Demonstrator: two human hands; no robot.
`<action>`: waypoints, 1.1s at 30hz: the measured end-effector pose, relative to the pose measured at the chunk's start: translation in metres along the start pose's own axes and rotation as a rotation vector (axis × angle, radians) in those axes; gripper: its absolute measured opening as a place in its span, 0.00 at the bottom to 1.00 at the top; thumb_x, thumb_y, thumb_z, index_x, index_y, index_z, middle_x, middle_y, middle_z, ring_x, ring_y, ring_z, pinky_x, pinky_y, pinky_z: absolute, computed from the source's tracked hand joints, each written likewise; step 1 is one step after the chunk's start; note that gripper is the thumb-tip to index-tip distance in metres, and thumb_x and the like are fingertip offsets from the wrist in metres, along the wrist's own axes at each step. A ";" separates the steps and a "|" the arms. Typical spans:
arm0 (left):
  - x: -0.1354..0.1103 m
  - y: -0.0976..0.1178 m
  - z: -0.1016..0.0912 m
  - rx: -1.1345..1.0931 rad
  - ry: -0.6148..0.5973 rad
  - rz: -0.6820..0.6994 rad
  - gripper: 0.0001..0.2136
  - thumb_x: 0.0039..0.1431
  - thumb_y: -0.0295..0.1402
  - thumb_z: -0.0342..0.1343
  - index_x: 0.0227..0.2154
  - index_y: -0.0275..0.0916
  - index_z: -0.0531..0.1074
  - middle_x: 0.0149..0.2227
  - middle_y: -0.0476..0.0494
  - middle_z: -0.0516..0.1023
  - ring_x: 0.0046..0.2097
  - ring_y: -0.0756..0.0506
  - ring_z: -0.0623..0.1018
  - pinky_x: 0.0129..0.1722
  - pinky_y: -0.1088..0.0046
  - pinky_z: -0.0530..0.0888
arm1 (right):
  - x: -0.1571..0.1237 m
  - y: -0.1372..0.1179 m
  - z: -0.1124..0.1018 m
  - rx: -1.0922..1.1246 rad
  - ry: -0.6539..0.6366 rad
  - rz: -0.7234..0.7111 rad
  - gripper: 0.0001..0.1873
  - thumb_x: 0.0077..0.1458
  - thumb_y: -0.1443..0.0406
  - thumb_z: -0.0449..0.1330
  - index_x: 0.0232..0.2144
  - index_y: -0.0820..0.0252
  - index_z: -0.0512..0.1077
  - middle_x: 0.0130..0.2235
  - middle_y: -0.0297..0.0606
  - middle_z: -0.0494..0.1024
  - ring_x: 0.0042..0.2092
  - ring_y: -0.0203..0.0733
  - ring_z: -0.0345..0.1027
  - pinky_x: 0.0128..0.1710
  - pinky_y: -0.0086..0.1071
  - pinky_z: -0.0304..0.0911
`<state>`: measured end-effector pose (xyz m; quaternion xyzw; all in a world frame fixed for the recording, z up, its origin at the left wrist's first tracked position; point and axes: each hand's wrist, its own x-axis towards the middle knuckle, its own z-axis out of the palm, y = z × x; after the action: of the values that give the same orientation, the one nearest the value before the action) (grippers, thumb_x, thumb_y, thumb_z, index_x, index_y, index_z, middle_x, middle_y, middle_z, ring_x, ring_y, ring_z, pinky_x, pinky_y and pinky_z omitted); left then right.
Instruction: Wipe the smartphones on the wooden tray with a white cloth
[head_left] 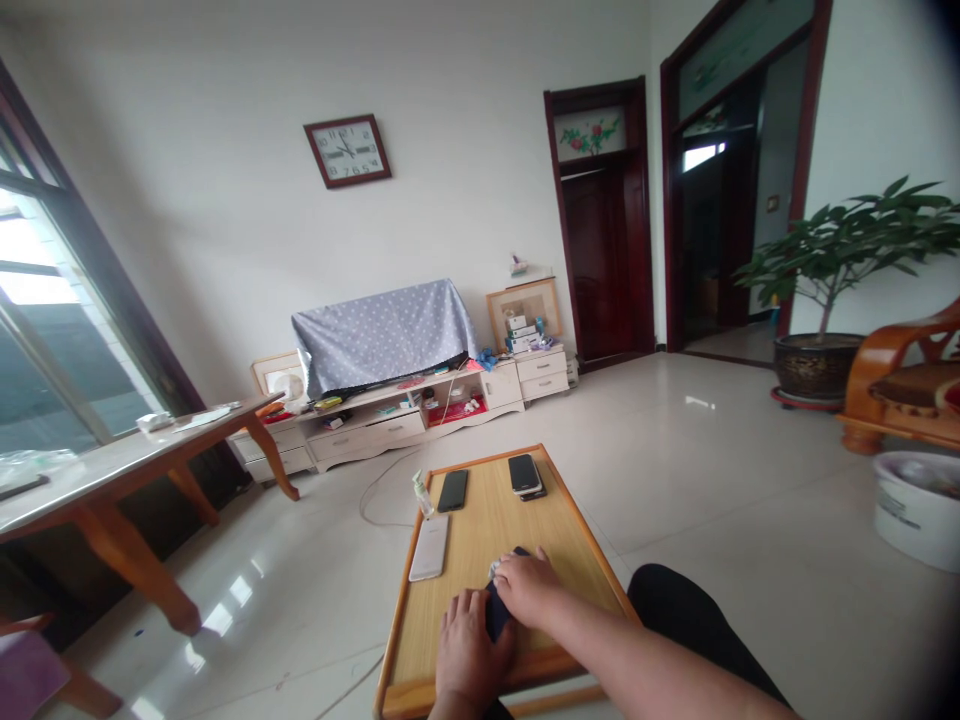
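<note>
A dark phone [495, 614] lies on the near part of a small wooden table [480, 520], partly covered by both hands. My left hand [469, 645] grips its near end, fingers along one side and thumb on the other. Across its far part rests my right hand [531, 588], closed on a small crumpled white cloth [493, 569] that touches the phone. Most of that cloth is hidden under the fingers. Left of the hands are a white phone [430, 548] lying face down and a dark phone [453, 491]. A clear pump bottle [422, 494] stands beside them.
A small stack of phones [526, 476] lies at the table's far right. The table has a raised wooden rim [589, 533]. My dark-clothed knee [675, 600] is right of it. A white bucket [919, 515] stands farther right, a long table [150, 450] at left.
</note>
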<state>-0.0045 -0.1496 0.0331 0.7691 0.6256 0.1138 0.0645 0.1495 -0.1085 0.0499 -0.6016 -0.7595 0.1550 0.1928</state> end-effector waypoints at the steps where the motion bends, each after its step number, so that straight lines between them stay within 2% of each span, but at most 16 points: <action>1: 0.000 0.000 0.000 0.000 0.006 -0.001 0.18 0.60 0.44 0.51 0.50 0.45 0.70 0.52 0.43 0.73 0.54 0.41 0.69 0.55 0.66 0.61 | 0.000 0.000 -0.001 -0.004 0.002 -0.011 0.17 0.64 0.61 0.49 0.40 0.50 0.79 0.50 0.37 0.81 0.52 0.46 0.71 0.63 0.48 0.45; 6: -0.005 -0.005 0.000 -0.022 0.017 -0.015 0.16 0.59 0.45 0.51 0.47 0.46 0.71 0.50 0.44 0.74 0.53 0.41 0.70 0.54 0.66 0.62 | -0.020 -0.003 0.001 -0.054 -0.030 -0.102 0.20 0.64 0.62 0.47 0.40 0.51 0.80 0.49 0.40 0.82 0.52 0.48 0.72 0.62 0.46 0.49; 9: -0.008 -0.009 0.001 -0.060 0.038 -0.031 0.16 0.58 0.47 0.51 0.45 0.47 0.71 0.49 0.44 0.74 0.53 0.39 0.70 0.53 0.64 0.63 | -0.038 -0.005 0.007 -0.100 -0.071 -0.164 0.21 0.65 0.62 0.47 0.46 0.52 0.79 0.51 0.43 0.81 0.53 0.49 0.73 0.62 0.44 0.50; 11: -0.010 -0.012 0.003 -0.087 0.064 -0.043 0.16 0.55 0.47 0.53 0.44 0.47 0.72 0.48 0.44 0.73 0.52 0.39 0.70 0.53 0.63 0.64 | -0.046 -0.004 0.009 -0.116 -0.094 -0.184 0.21 0.65 0.61 0.47 0.45 0.52 0.80 0.50 0.43 0.81 0.52 0.49 0.74 0.61 0.42 0.53; 14: -0.014 -0.014 0.003 -0.122 0.105 -0.056 0.14 0.54 0.46 0.54 0.41 0.47 0.72 0.47 0.43 0.74 0.51 0.38 0.70 0.52 0.61 0.64 | -0.044 -0.006 0.011 -0.140 -0.118 -0.185 0.21 0.66 0.60 0.46 0.42 0.51 0.81 0.47 0.42 0.83 0.49 0.48 0.76 0.56 0.37 0.59; 17: -0.017 -0.013 0.000 -0.140 0.108 -0.060 0.12 0.54 0.45 0.53 0.38 0.47 0.72 0.47 0.43 0.74 0.51 0.38 0.70 0.52 0.61 0.64 | -0.030 -0.011 0.012 -0.135 -0.124 -0.154 0.20 0.66 0.60 0.47 0.42 0.50 0.80 0.46 0.40 0.83 0.48 0.45 0.76 0.50 0.33 0.63; 22: -0.020 -0.012 -0.008 -0.164 0.071 -0.077 0.15 0.52 0.46 0.54 0.41 0.49 0.73 0.47 0.43 0.74 0.52 0.37 0.69 0.54 0.60 0.63 | -0.013 -0.021 0.018 -0.141 -0.119 -0.167 0.19 0.65 0.62 0.48 0.46 0.49 0.78 0.53 0.40 0.80 0.55 0.45 0.73 0.55 0.33 0.61; 27: -0.021 -0.016 -0.003 -0.159 0.091 -0.081 0.15 0.52 0.46 0.54 0.41 0.48 0.73 0.48 0.42 0.74 0.52 0.37 0.69 0.53 0.60 0.64 | -0.031 -0.017 0.024 -0.164 -0.131 -0.180 0.20 0.64 0.63 0.49 0.51 0.51 0.77 0.56 0.41 0.77 0.58 0.47 0.70 0.59 0.36 0.60; 30: -0.022 -0.020 0.002 -0.174 0.116 -0.058 0.17 0.52 0.49 0.55 0.41 0.47 0.72 0.47 0.42 0.74 0.51 0.37 0.70 0.52 0.60 0.65 | -0.044 -0.013 0.023 -0.180 -0.151 -0.206 0.20 0.65 0.63 0.47 0.47 0.49 0.78 0.56 0.39 0.78 0.57 0.48 0.71 0.59 0.35 0.60; 33: -0.022 -0.022 0.005 -0.187 0.147 -0.045 0.16 0.52 0.49 0.55 0.40 0.47 0.72 0.46 0.43 0.74 0.50 0.38 0.70 0.51 0.60 0.66 | -0.045 -0.013 0.020 -0.198 -0.143 -0.193 0.19 0.65 0.62 0.47 0.42 0.48 0.79 0.52 0.38 0.80 0.54 0.47 0.74 0.55 0.33 0.63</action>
<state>-0.0283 -0.1663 0.0208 0.7350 0.6325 0.2262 0.0927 0.1380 -0.1550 0.0340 -0.5291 -0.8373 0.1028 0.0921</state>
